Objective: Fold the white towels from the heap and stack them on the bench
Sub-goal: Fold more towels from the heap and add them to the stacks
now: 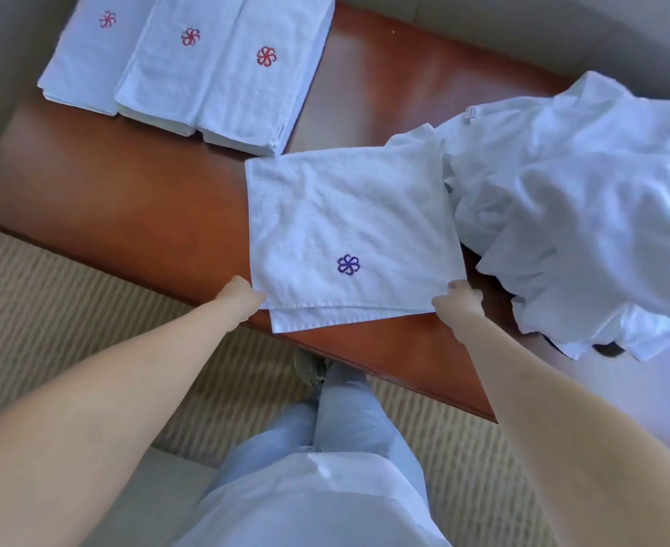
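Observation:
A white towel (349,223) with a purple flower emblem lies folded in half on the brown bench (136,199), its near edges hanging slightly over the front. My left hand (240,298) pinches its near left corner. My right hand (457,304) pinches its near right corner. The heap of unfolded white towels (586,207) sits on the bench's right end, touching the towel's far right side. Three stacks of folded towels (191,65) with red flower emblems stand side by side at the bench's far left.
Beige striped carpet (68,309) runs along the bench's front edge. My legs and one shoe (311,369) stand close to the bench. Pale walls or upholstery surround the bench at the back and left. Bare bench top (384,73) lies between the stacks and the heap.

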Action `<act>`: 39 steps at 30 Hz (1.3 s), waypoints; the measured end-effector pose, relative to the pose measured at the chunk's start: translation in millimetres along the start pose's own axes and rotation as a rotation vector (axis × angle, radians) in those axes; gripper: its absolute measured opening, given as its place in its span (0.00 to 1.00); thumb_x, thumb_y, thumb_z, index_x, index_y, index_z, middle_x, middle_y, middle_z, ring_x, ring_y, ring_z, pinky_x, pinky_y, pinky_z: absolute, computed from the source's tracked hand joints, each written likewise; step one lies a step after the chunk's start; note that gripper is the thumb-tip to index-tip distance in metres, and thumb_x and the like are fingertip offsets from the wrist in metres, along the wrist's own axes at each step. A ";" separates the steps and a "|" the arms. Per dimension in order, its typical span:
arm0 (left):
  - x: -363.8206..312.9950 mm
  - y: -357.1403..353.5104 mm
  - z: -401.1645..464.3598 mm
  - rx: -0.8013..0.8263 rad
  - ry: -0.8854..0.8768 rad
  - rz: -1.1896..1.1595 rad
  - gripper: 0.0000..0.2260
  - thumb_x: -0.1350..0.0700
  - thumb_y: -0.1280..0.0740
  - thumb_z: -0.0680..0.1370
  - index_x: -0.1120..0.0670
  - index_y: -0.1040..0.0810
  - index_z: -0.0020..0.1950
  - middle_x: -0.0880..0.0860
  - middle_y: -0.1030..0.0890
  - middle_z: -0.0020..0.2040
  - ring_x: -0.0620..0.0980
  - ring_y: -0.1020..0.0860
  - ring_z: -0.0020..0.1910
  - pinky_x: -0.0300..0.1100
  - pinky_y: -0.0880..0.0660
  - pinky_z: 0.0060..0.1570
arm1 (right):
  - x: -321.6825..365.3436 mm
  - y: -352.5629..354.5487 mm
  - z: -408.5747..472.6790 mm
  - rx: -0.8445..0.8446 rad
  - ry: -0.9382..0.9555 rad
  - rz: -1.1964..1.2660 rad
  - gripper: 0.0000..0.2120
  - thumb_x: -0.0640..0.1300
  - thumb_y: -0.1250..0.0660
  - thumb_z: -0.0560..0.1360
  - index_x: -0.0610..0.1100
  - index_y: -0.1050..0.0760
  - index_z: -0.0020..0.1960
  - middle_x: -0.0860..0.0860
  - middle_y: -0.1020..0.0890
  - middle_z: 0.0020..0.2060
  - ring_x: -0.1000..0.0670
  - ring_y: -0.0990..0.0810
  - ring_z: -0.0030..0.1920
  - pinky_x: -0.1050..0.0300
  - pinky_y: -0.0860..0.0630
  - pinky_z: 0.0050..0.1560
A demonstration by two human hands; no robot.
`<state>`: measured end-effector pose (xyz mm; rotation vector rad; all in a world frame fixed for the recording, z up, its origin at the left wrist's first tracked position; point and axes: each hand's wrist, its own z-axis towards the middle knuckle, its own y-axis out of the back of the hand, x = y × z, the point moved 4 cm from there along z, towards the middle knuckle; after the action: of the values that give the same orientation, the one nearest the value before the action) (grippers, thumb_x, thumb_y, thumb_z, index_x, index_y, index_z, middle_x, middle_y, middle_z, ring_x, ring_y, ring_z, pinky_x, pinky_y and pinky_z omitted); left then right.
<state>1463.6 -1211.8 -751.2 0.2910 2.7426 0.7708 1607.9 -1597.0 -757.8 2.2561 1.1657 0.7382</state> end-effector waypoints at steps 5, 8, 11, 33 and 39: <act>1.5 -5.0 11.3 0.018 0.060 -0.160 0.13 0.58 0.35 0.82 0.60 0.23 0.65 0.55 0.22 0.60 0.54 0.21 0.56 0.51 0.21 0.63 | -18.5 1.2 12.1 -0.049 -0.090 0.252 0.24 0.40 0.34 0.77 0.40 0.32 0.73 0.42 0.26 0.66 0.42 0.24 0.59 0.51 0.26 0.54; -0.4 -7.2 14.1 0.022 0.078 -0.242 0.13 0.59 0.34 0.82 0.59 0.23 0.66 0.54 0.20 0.62 0.52 0.20 0.57 0.47 0.20 0.61 | -15.2 1.8 17.2 -0.012 -0.073 0.275 0.22 0.42 0.34 0.78 0.41 0.28 0.71 0.45 0.22 0.63 0.43 0.22 0.58 0.52 0.25 0.55; -5.0 -7.1 9.1 0.020 0.073 -0.277 0.10 0.63 0.36 0.82 0.61 0.22 0.62 0.57 0.19 0.59 0.53 0.19 0.56 0.45 0.20 0.59 | -7.5 1.8 15.9 0.055 -0.074 0.349 0.20 0.41 0.35 0.80 0.39 0.30 0.70 0.46 0.22 0.52 0.45 0.18 0.49 0.48 0.19 0.57; 35.4 -67.3 -18.4 0.019 -0.027 -0.330 0.10 0.60 0.35 0.77 0.64 0.19 0.53 0.58 0.19 0.45 0.53 0.23 0.40 0.46 0.24 0.47 | -39.3 44.3 29.1 0.013 0.188 0.025 0.05 0.41 0.36 0.76 0.42 0.23 0.49 0.47 0.20 0.38 0.47 0.25 0.36 0.58 0.33 0.33; 36.6 -73.5 -26.6 -0.147 -0.035 -0.245 0.05 0.61 0.36 0.77 0.58 0.28 0.42 0.57 0.24 0.46 0.55 0.26 0.39 0.47 0.29 0.38 | -48.7 39.5 35.0 0.007 0.215 0.070 0.10 0.41 0.33 0.76 0.36 0.21 0.53 0.40 0.18 0.47 0.44 0.22 0.42 0.56 0.28 0.38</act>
<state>1412.1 -1276.4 -776.2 -0.0603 2.6056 0.8826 1629.8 -1664.3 -769.8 2.2766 1.1914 1.0267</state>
